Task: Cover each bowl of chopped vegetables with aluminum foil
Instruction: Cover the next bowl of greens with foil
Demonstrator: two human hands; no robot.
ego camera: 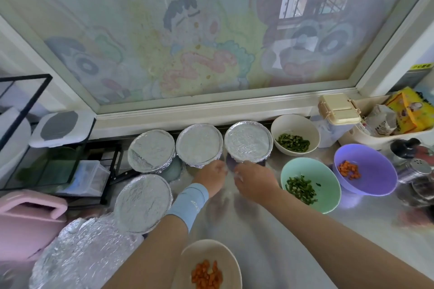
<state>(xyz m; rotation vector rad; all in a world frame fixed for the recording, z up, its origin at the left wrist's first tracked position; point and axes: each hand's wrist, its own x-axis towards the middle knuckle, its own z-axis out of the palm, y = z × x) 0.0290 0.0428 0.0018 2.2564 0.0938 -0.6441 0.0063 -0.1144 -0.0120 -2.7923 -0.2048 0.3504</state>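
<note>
Where 3 round foil-covered bowls line the window sill, the left hand point(210, 175) and right hand point(252, 180) meet at the near rim of the rightmost foil-covered bowl point(248, 141). Their fingers are blurred, so I cannot tell whether they pinch the foil. A 4th foil-covered bowl point(143, 202) stands nearer on the shiny metal counter point(270, 241). Uncovered are a cream bowl of chopped greens point(293, 124), a mint-green bowl of greens point(305, 166), a purple bowl of diced carrot point(368, 155) and a cream bowl of carrot point(199, 253). A crumpled aluminium foil sheet point(77, 253) lies near left.
</note>
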